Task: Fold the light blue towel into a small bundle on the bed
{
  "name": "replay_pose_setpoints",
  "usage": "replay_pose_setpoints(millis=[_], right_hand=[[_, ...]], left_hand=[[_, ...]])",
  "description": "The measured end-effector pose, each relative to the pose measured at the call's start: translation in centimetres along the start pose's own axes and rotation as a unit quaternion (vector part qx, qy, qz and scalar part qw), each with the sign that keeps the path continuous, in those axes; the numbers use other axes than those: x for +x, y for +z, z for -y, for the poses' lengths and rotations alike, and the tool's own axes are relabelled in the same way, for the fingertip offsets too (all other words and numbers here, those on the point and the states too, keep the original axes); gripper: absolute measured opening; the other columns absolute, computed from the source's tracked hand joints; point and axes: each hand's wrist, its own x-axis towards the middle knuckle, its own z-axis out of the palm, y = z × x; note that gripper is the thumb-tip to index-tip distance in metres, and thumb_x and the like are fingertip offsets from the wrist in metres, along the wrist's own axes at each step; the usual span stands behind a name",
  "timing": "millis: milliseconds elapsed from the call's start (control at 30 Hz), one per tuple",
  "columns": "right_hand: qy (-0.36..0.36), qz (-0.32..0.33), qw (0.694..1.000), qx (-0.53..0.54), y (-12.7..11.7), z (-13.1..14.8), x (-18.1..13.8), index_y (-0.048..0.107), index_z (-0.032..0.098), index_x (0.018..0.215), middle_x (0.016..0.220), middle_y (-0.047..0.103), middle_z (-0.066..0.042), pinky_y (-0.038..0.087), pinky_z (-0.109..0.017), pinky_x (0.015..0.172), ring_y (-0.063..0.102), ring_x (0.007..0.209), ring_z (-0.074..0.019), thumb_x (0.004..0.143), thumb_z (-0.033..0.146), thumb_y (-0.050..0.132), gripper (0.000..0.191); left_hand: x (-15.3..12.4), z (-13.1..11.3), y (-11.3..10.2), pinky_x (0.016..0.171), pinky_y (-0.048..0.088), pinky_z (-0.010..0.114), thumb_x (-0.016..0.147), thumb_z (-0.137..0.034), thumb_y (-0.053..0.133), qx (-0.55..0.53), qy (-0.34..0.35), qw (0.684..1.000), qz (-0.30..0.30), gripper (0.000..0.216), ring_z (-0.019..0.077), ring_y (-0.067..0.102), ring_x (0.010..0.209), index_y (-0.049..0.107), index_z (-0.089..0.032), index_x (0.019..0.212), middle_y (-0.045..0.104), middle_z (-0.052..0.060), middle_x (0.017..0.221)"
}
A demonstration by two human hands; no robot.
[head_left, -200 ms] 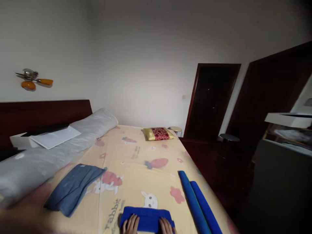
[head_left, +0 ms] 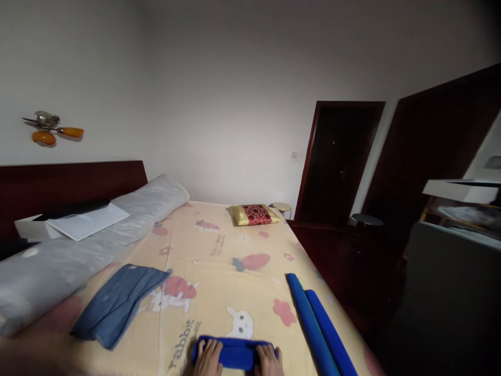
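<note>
At the near edge of the view lies a blue cloth [head_left: 237, 356], partly rolled into a thick band on the bedsheet. My left hand [head_left: 210, 358] grips its left end with the fingers curled over the top. On the right end, my right hand [head_left: 269, 360] is curled the same way. The thumbs and undersides are mostly hidden. To the right of my right hand lie a teal-blue roll [head_left: 313, 326] and a brighter blue roll [head_left: 331, 331], side by side. A crumpled grey-blue garment [head_left: 117, 303] is spread out to the left.
The bed has a pale yellow printed sheet [head_left: 219, 292]. A long grey bolster-like bundle [head_left: 97, 243] runs along the headboard [head_left: 78, 180], with a white box [head_left: 29, 225] behind it. A gold and red pillow [head_left: 255, 214] lies at the far end. Beyond the right edge stand stools and a dark cabinet [head_left: 450, 292].
The blue cloth has become narrower and more rolled, its far edge drawn nearer. Both hands have moved slightly up over it, with fingers more curled.
</note>
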Motion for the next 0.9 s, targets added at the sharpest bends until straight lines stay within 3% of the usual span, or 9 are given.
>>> replay_pose_setpoints(millis=[133,233,400,533,733,900], right_hand=[[-0.011,0.03,0.999,0.006,0.1,0.2,1.9,0.066,0.032,0.115,0.125,0.067,-0.004,0.03,-0.05,0.107,0.056,0.117,-0.0307,0.072,0.017,0.053,0.047],[-0.008,0.013,1.0,0.011,2.4,1.2,2.6,0.062,0.034,0.122,0.132,0.062,-0.003,0.034,-0.048,0.107,0.053,0.125,-0.0292,0.079,0.018,0.047,0.049],[-0.083,0.095,0.991,0.054,5.5,3.0,2.7,0.044,0.033,0.14,0.147,0.041,0.0,0.038,-0.047,0.107,0.042,0.134,-0.028,0.076,0.019,0.048,0.066],[-0.112,0.065,0.991,0.035,5.3,1.0,2.3,0.031,0.04,0.144,0.149,0.035,0.004,0.038,-0.047,0.109,0.039,0.136,-0.0261,0.076,0.015,0.045,0.073],[-0.083,-0.016,0.996,-0.009,3.9,-4.8,1.0,0.02,0.041,0.145,0.15,0.034,0.006,0.04,-0.047,0.107,0.039,0.136,-0.0263,0.08,0.017,0.042,0.073],[-0.038,-0.018,0.999,-0.009,2.4,-4.9,0.1,0.029,0.042,0.144,0.149,0.038,0.005,0.041,-0.05,0.105,0.04,0.136,-0.0256,0.085,0.021,0.037,0.063]], left_hand=[[0.9,-1.0,-1.7,0.119,0.015,0.047,0.076,-0.017,0.038,0.016,-0.019,0.999,-0.028,0.061,0.0234,0.038,0.138,0.051,-0.021,0.136,0.054,0.007,0.143],[1.9,-2.6,-1.0,0.118,0.023,0.046,0.073,-0.014,0.038,0.01,0.004,0.999,-0.033,0.069,0.0239,0.033,0.142,0.042,-0.023,0.142,0.044,0.004,0.151],[2.3,-4.2,0.9,0.121,0.023,0.041,0.076,-0.013,0.035,-0.005,0.069,0.998,-0.005,0.071,0.0201,0.028,0.144,0.031,-0.026,0.146,0.029,-0.004,0.155],[1.9,-2.1,0.5,0.12,0.024,0.042,0.074,-0.015,0.042,0.034,0.107,0.993,-0.025,0.077,0.0216,0.026,0.144,0.023,-0.029,0.147,0.023,-0.006,0.155],[0.3,4.0,0.0,0.117,0.026,0.051,0.076,-0.012,0.042,0.089,0.044,0.989,-0.114,0.077,0.0249,0.03,0.143,0.015,-0.034,0.144,0.024,-0.006,0.155],[-1.2,4.2,-0.3,0.116,0.021,0.053,0.081,-0.014,0.037,0.11,0.001,0.984,-0.137,0.071,0.0231,0.028,0.143,0.012,-0.038,0.143,0.025,-0.007,0.155]])
